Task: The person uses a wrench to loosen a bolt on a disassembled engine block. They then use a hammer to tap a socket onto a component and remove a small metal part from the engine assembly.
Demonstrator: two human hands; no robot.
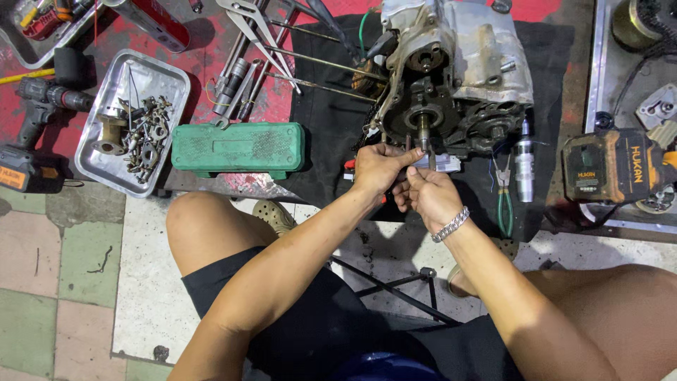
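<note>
A grimy metal engine case [451, 70] lies on a black cloth [331, 113], with a steel shaft [423, 130] sticking out of its dark round cover toward me. My left hand [377, 169] and my right hand [430, 197] meet just below that shaft. Together the fingers pinch a small dark metal part [409, 152] close to the shaft's end. What the part is, I cannot tell. A silver chain bracelet [451, 224] circles my right wrist.
A green plastic tool case [238, 148] lies left of the cloth. A metal tray [134, 120] of bolts and small parts sits further left, beside a cordless drill [35, 134]. Green-handled pliers [503, 194], a silver cylinder tool [525, 162] and an orange-black power tool [613, 166] lie at the right.
</note>
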